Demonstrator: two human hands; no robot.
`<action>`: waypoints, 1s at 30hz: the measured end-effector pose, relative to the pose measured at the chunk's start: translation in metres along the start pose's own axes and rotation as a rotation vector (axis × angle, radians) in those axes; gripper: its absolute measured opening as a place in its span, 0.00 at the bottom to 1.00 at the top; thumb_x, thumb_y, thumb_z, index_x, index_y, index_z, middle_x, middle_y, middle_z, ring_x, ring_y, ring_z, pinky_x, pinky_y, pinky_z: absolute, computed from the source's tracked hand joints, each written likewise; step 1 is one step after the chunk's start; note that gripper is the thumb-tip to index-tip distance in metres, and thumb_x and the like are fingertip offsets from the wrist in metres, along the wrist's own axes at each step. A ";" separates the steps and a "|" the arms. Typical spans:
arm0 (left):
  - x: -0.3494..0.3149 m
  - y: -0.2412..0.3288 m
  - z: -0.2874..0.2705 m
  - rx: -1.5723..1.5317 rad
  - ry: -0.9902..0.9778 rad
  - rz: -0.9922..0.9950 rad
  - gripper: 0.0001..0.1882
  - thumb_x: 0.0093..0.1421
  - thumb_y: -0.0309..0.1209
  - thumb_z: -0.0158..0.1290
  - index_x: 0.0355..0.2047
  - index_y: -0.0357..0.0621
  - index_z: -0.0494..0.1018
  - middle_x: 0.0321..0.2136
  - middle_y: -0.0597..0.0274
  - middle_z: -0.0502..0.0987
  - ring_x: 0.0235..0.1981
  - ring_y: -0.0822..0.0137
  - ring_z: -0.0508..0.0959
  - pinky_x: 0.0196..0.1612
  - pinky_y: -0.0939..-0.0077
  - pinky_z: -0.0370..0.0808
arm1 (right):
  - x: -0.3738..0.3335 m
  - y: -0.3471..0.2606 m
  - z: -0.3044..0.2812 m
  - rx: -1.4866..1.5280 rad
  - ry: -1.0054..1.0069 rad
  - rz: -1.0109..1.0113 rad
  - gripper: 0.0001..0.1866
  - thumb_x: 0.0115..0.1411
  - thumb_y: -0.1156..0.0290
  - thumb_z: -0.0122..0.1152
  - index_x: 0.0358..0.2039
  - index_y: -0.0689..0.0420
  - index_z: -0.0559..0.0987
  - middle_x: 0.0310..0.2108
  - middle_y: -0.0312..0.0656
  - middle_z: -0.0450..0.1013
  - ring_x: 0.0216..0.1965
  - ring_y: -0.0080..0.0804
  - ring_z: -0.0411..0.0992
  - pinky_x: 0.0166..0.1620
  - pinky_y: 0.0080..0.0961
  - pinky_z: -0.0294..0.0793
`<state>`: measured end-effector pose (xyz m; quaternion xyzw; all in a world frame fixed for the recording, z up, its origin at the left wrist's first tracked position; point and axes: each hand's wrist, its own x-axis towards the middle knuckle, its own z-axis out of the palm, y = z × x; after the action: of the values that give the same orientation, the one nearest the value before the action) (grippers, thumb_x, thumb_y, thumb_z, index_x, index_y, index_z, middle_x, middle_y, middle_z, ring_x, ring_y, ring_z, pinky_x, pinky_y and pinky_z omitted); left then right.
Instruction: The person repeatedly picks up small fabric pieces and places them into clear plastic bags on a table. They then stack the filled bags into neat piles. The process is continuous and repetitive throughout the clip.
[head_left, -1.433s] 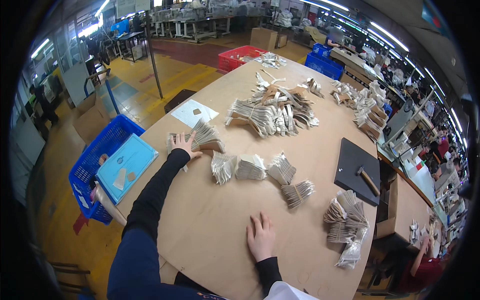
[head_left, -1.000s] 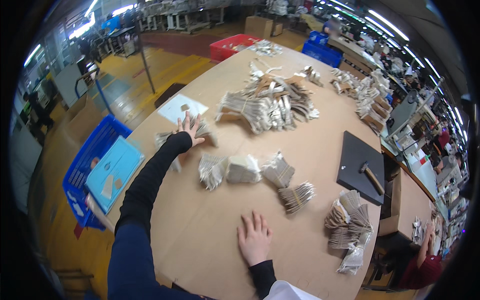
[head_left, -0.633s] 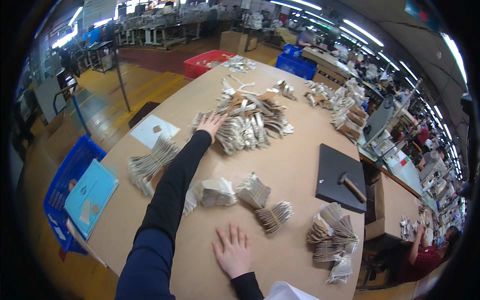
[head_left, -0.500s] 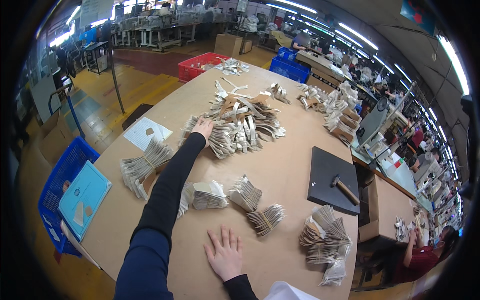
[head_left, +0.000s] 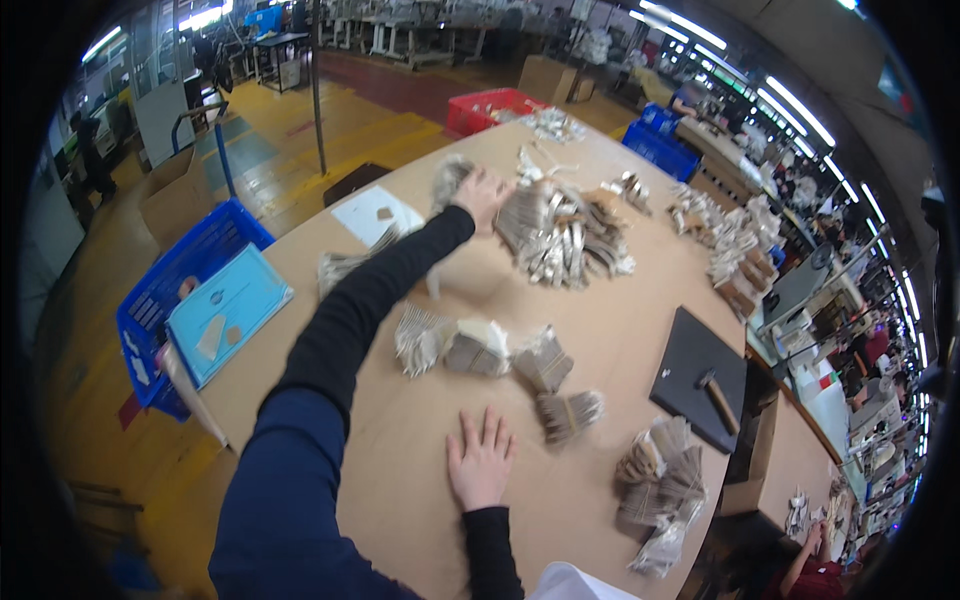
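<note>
My left hand reaches to the far side of the table, its fingers closed on a blurred bundle of grey cut pieces. Just right of it lies a big heap of grey, tan and white strips. My right hand lies flat on the tabletop near me, fingers spread, holding nothing. Beyond its fingertips are several banded bundles of grey pieces, with one bundle closest to that hand. Another bundle is partly hidden behind my left forearm.
On the right are a dark board with a hammer and stacked bundles. A paper sheet lies at the far left. A blue crate carries a light-blue folder. A red crate stands beyond the table.
The view has swung, so the table sits further right in it. My left hand has drawn a bundle to the heap's left side. My right hand stays flat on the table.
</note>
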<state>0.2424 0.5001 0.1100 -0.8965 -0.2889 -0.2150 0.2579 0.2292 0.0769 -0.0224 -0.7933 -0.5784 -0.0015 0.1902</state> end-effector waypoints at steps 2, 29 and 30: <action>-0.013 -0.021 -0.035 0.011 0.014 -0.129 0.50 0.39 0.44 0.65 0.63 0.42 0.62 0.49 0.51 0.73 0.58 0.53 0.69 0.68 0.49 0.55 | -0.001 0.000 0.002 0.012 0.020 0.004 0.26 0.65 0.48 0.51 0.62 0.37 0.72 0.69 0.43 0.58 0.70 0.47 0.53 0.70 0.50 0.46; -0.528 0.092 -0.251 -0.553 -0.541 0.115 0.34 0.60 0.44 0.52 0.66 0.50 0.63 0.69 0.58 0.59 0.70 0.58 0.58 0.69 0.42 0.50 | -0.006 0.017 0.020 0.072 0.091 -0.065 0.25 0.66 0.53 0.53 0.63 0.43 0.71 0.68 0.41 0.60 0.70 0.42 0.53 0.71 0.44 0.47; -0.528 0.091 -0.245 -0.608 -0.533 0.095 0.32 0.61 0.43 0.51 0.66 0.50 0.63 0.69 0.58 0.60 0.70 0.58 0.58 0.68 0.44 0.53 | -0.008 0.016 0.019 0.091 0.041 -0.054 0.25 0.65 0.53 0.54 0.62 0.44 0.72 0.68 0.41 0.60 0.70 0.42 0.54 0.71 0.44 0.47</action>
<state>-0.1492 0.0771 -0.0133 -0.9686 -0.2274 -0.0388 -0.0930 0.2371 0.0712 -0.0468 -0.7675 -0.5952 0.0036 0.2380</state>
